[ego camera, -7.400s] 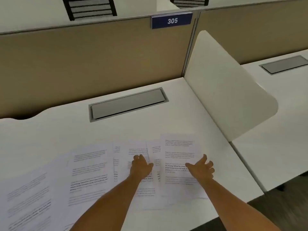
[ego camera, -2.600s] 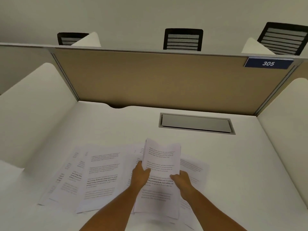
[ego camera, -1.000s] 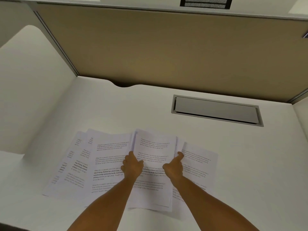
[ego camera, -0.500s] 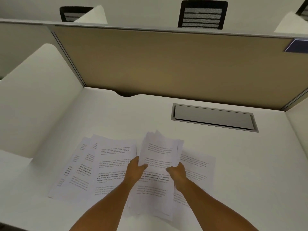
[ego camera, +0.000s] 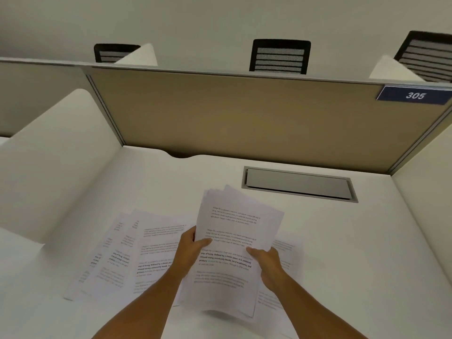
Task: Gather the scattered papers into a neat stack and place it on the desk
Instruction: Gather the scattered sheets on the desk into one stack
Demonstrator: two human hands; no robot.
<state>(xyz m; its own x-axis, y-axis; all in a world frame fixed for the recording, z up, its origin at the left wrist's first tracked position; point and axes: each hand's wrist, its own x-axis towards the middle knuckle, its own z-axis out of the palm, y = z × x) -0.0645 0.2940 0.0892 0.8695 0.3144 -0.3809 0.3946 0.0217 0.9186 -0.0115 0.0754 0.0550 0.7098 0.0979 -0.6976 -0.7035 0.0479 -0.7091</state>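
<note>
I hold a loose bundle of printed sheets (ego camera: 232, 243) lifted off the white desk (ego camera: 342, 241), its top corners fanned unevenly. My left hand (ego camera: 192, 249) grips the bundle's left edge and my right hand (ego camera: 266, 264) grips its right edge. Several more printed sheets (ego camera: 132, 253) lie overlapping flat on the desk to the left of the bundle. Another sheet (ego camera: 286, 255) lies on the desk under and to the right of my right hand, partly hidden.
A grey cable hatch (ego camera: 298, 183) is set into the desk behind the papers. A tan partition (ego camera: 244, 118) with a blue "305" sign (ego camera: 414, 95) closes the back. White side dividers (ego camera: 49, 167) stand left and right. Black chair backs (ego camera: 280, 56) show beyond.
The bundle rose off the desk and tilted up between both hands, with its top edges fanning out. The view tilted upward, showing the chairs and sign again.
</note>
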